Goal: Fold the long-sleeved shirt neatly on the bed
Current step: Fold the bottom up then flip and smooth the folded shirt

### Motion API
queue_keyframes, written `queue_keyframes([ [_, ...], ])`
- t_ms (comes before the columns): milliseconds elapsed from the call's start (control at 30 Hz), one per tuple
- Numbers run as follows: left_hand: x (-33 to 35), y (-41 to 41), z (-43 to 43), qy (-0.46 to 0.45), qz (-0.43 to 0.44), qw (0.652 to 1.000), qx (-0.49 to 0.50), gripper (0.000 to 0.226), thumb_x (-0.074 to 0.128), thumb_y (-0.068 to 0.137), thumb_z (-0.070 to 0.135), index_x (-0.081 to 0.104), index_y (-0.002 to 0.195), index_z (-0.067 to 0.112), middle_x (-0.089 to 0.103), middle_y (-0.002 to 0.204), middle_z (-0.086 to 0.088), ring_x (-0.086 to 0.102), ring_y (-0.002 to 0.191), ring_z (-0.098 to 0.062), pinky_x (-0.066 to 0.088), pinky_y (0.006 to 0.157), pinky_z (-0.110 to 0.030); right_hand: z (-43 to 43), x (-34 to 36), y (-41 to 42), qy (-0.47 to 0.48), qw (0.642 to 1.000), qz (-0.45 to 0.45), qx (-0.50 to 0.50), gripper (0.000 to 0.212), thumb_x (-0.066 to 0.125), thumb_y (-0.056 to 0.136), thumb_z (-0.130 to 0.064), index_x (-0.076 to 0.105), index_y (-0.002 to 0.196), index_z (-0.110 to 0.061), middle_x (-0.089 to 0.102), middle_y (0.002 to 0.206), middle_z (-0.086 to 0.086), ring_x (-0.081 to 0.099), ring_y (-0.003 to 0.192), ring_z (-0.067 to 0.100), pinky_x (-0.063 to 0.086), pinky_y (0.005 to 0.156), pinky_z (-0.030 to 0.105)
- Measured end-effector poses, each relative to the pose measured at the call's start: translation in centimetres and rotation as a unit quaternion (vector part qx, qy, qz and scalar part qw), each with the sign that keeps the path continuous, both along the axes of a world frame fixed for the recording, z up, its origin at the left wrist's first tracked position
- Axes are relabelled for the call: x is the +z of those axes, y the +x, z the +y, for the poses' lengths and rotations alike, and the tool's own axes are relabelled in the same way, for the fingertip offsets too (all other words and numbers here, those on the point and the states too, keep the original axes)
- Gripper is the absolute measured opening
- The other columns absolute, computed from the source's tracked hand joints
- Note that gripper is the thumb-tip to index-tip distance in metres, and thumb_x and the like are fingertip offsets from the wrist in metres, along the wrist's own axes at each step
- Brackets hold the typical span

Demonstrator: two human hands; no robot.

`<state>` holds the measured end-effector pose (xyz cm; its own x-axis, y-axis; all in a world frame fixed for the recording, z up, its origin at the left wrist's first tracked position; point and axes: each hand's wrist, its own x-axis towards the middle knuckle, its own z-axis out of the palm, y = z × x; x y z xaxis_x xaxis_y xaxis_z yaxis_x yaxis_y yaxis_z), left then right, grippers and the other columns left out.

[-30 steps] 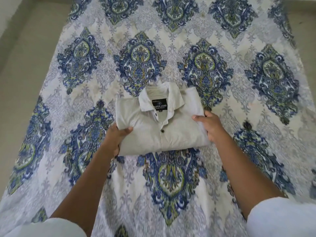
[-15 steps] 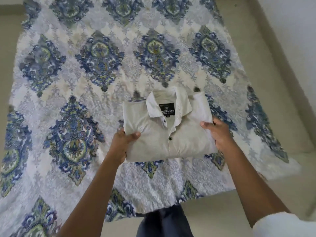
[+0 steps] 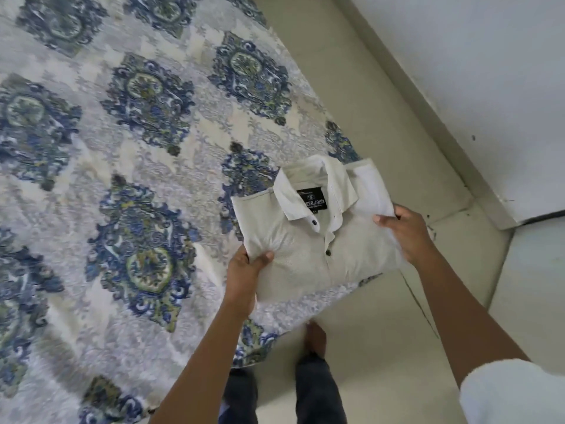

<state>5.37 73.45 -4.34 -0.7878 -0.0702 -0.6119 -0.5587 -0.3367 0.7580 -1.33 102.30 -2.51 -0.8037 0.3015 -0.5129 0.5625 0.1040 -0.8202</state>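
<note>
Nearest the camera a bare foot [image 3: 315, 335] stands on the pale floor [image 3: 382, 362], just off the corner of the bed [image 3: 153, 185].

Above it, both hands hold the folded shirt [image 3: 299, 264] by its side edges. The left hand [image 3: 246, 272] grips the left edge low down, with the thumb lying on top of the cloth and the fingers hidden beneath. The right hand [image 3: 408, 234] grips the right edge a little higher, again thumb on top and fingers curled under. Small creases fan out from the left thumb.

The shirt is a compact rectangle, front side up, with its collar [image 3: 315, 179] at the far end, a black label [image 3: 312, 201] inside it and two dark buttons [image 3: 314, 222] down the placket. It sits over the bed's near corner, its right part over the floor. It looks lifted, though I cannot tell whether any of it touches the cover.

It should be light and soft, a limp stack of layers with nothing stiff except the collar. Held by one edge alone it would likely sag and slide open, so the sound hold is this one: both sides at once, fingers under all the layers, thumbs pressing down, the bundle kept level. The weave looks matte, so slipping seems unlikely.

Beyond lie the patterned bed cover and, far right, a white wall [image 3: 458, 71].
</note>
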Motion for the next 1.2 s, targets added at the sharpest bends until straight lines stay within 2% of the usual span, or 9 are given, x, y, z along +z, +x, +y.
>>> queue_keyframes([
  [133, -3.5, 0.7, 5.7, 0.007, -0.021, 0.999, 0.046, 0.025, 0.065, 0.08, 0.0, 0.063, 0.102, 0.012, 0.071, 0.099, -0.01, 0.067, 0.091, -0.029, 0.055, 0.078, -0.042, 5.1, -2.5, -2.3, 0.016, 0.998, -0.018, 0.056, 0.02, 0.068, 0.078, -0.001, 0.067, 0.097, -0.008, 0.067, 0.082, -0.001, 0.065, 0.063, 0.008, 0.054, 0.062, 0.022],
  [267, -6.2, 1.4, 9.3, 0.013, -0.054, 0.996, 0.076, 0.024, 0.068, 0.075, 0.005, 0.063, 0.096, 0.013, 0.071, 0.094, -0.006, 0.067, 0.089, -0.027, 0.055, 0.079, -0.042, 7.9, -5.2, -4.1, 0.017, 0.994, -0.051, 0.095, 0.012, 0.07, 0.076, -0.002, 0.067, 0.079, -0.013, 0.068, 0.07, -0.005, 0.064, 0.055, 0.005, 0.051, 0.054, 0.019],
  [400, -8.0, 1.8, 10.7, 0.005, -0.108, 0.989, 0.106, 0.021, 0.067, 0.078, 0.003, 0.062, 0.095, 0.015, 0.069, 0.092, -0.007, 0.065, 0.087, -0.029, 0.054, 0.08, -0.046, 9.0, -7.9, -4.6, -0.005, 0.993, -0.076, 0.093, 0.022, 0.07, 0.076, -0.002, 0.067, 0.097, -0.002, 0.068, 0.081, 0.005, 0.064, 0.072, 0.022, 0.055, 0.073, 0.031],
  [533, -8.3, 1.1, 10.6, -0.009, -0.154, 0.984, 0.094, 0.041, 0.073, 0.074, 0.013, 0.057, 0.111, 0.011, 0.066, 0.106, -0.01, 0.062, 0.097, -0.033, 0.051, 0.086, -0.053, 9.1, -8.9, -4.9, -0.014, 0.991, -0.1, 0.09, 0.027, 0.069, 0.08, -0.007, 0.063, 0.106, -0.003, 0.066, 0.087, 0.005, 0.063, 0.074, 0.018, 0.052, 0.076, 0.032],
  [700, -7.6, -2.3, 9.6, -0.047, -0.119, 0.98, 0.153, 0.018, 0.065, 0.085, 0.017, 0.056, 0.099, 0.011, 0.065, 0.091, -0.007, 0.064, 0.077, -0.022, 0.054, 0.07, -0.037, 9.1, -8.8, -6.4, 0.015, 0.993, -0.081, 0.087, 0.011, 0.068, 0.083, -0.026, 0.063, 0.087, -0.017, 0.065, 0.098, 0.009, 0.062, 0.086, 0.024, 0.051, 0.085, 0.04],
  [833, -7.5, -5.6, 8.3, -0.066, -0.063, 0.982, 0.167, 0.014, 0.06, 0.086, 0.004, 0.06, 0.099, 0.008, 0.066, 0.087, -0.007, 0.064, 0.073, -0.02, 0.056, 0.061, -0.03, 8.2, -8.7, -8.4, 0.003, 0.992, -0.083, 0.099, 0.017, 0.069, 0.083, -0.022, 0.057, 0.076, -0.012, 0.062, 0.082, 0.003, 0.059, 0.075, 0.021, 0.05, 0.077, 0.036],
  [1033, -8.7, -6.0, 7.1, -0.024, -0.068, 0.974, 0.214, 0.02, 0.057, 0.085, -0.004, 0.06, 0.09, 0.015, 0.065, 0.091, -0.004, 0.061, 0.088, -0.024, 0.049, 0.092, -0.048, 7.2, -9.7, -10.0, 0.004, 0.996, -0.031, 0.078, 0.011, 0.068, 0.079, -0.005, 0.057, 0.076, -0.009, 0.053, 0.076, 0.007, 0.05, 0.076, 0.021, 0.044, 0.07, 0.033],
  [1133, -9.1, -5.9, 7.4, -0.055, -0.089, 0.969, 0.226, 0.013, 0.058, 0.088, 0.001, 0.059, 0.093, 0.013, 0.064, 0.089, -0.002, 0.061, 0.083, -0.02, 0.049, 0.093, -0.046, 7.2, -10.3, -9.7, 0.022, 0.996, -0.024, 0.086, 0.009, 0.067, 0.081, -0.008, 0.06, 0.076, -0.012, 0.053, 0.076, 0.007, 0.048, 0.075, 0.022, 0.041, 0.071, 0.035],
  [1200, -9.0, -6.0, 7.8, -0.098, -0.093, 0.968, 0.21, 0.011, 0.06, 0.088, 0.008, 0.056, 0.098, 0.011, 0.062, 0.086, 0.001, 0.059, 0.078, -0.016, 0.051, 0.086, -0.041, 7.1, -10.5, -9.4, 0.07, 0.993, -0.01, 0.096, 0.01, 0.064, 0.085, -0.015, 0.063, 0.093, -0.011, 0.057, 0.083, 0.004, 0.052, 0.078, 0.02, 0.042, 0.074, 0.033],
])
